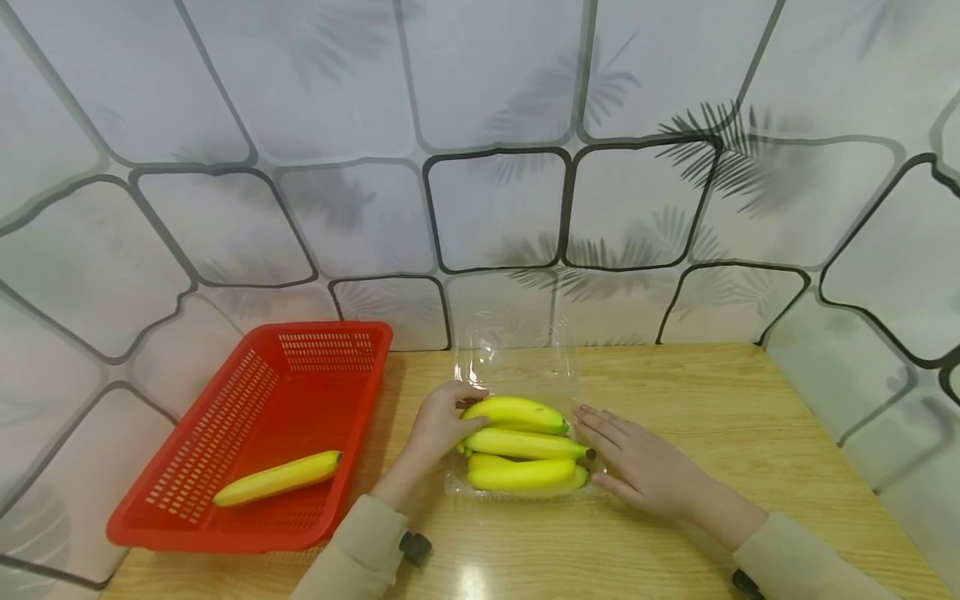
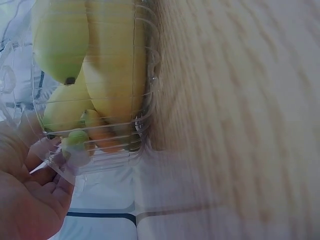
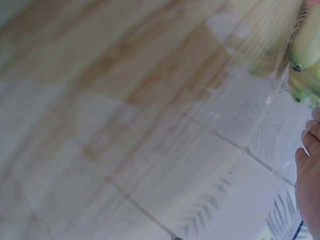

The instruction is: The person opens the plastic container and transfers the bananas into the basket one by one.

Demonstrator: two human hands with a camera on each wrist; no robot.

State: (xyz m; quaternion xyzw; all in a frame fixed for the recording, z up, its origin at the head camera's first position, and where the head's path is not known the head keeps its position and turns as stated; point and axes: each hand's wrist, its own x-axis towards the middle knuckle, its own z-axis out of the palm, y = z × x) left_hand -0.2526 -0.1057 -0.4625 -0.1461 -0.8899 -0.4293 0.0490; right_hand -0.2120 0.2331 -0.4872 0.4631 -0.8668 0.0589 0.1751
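Several yellow bananas lie side by side in a clear plastic clamshell box, whose transparent lid stands raised at the back. My left hand holds the left end of the rearmost banana, thumb in front and fingers behind. In the left wrist view, curled fingers of that hand show at the box corner, partly behind clear plastic. My right hand lies along the right side of the box, its fingers fairly straight and fingertips at the box edge. Green-tipped banana ends appear beside it in the right wrist view.
A red plastic basket with slotted walls stands to the left, holding one banana. The wooden table meets a patterned wall at the back and a side panel at the right.
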